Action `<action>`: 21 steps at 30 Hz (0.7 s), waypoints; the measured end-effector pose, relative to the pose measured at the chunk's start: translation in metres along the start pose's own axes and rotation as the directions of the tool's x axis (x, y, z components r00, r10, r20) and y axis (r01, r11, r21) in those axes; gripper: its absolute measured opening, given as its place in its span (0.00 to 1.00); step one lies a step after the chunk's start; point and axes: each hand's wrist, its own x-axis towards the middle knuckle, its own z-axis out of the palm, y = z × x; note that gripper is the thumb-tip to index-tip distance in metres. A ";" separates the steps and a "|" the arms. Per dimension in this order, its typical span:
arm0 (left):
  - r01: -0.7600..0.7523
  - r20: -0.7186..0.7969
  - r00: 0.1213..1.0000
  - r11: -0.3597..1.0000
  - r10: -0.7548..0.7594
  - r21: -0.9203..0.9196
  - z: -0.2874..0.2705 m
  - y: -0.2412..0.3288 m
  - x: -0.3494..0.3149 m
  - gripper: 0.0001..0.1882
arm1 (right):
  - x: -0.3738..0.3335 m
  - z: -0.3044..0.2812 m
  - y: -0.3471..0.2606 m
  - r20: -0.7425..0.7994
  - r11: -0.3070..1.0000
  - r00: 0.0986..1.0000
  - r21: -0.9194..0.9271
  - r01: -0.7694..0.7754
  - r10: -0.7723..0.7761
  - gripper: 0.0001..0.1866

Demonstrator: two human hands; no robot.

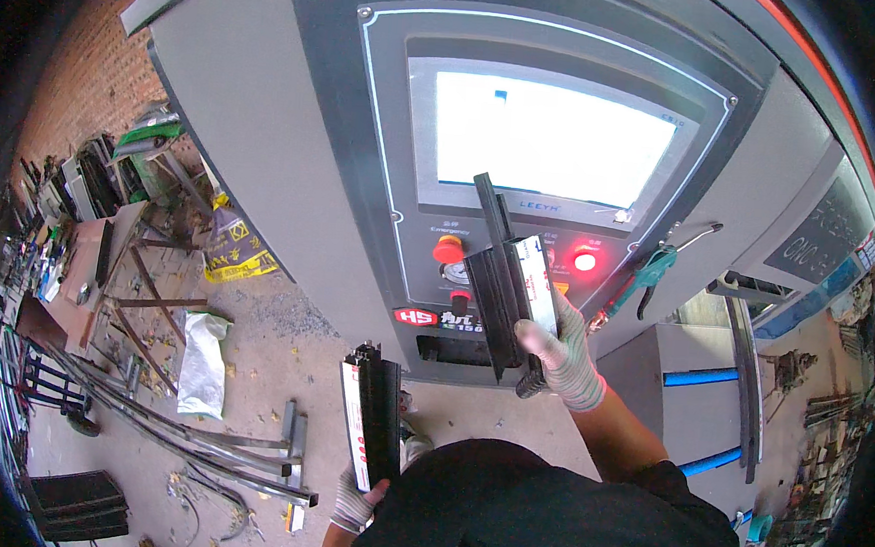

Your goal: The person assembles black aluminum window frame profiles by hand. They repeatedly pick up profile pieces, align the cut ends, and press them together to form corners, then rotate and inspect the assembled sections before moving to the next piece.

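Observation:
My right hand (570, 360), in a pale knit glove with bare fingertips, is closed round a short black extruded profile (496, 302) that has a white printed film strip along one side. It is raised in front of the machine's control panel (385, 150), tilted, and hides part of the buttons. Lower down, my left hand (355, 504), gloved the same way, grips the bottom end of another black profile (381, 421) with white film. That piece stands nearly upright, its cut end facing up. The two pieces are apart.
The panel carries a bright screen (556, 140), a red emergency button (448, 248) and a lit red button (585, 260). A green-handled air gun (653, 272) hangs at its right. Long metal bars (196, 449) and a white sack (203, 364) lie on the floor at left.

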 end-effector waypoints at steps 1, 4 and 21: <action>-0.019 -0.004 1.000 1.000 0.019 -0.009 0.000 -0.002 0.000 0.33 | -0.001 0.000 0.000 -0.005 1.000 1.000 -0.008 -0.011 0.011 0.34; -0.065 -0.009 0.998 0.996 0.064 -0.064 -0.001 -0.006 0.000 0.34 | -0.004 -0.002 0.002 0.007 0.999 1.000 -0.028 -0.016 0.016 0.34; -0.039 -0.012 0.999 0.999 0.039 0.005 -0.003 0.001 0.002 0.32 | 0.003 -0.011 -0.012 -0.107 0.994 0.989 0.008 0.106 -0.105 0.41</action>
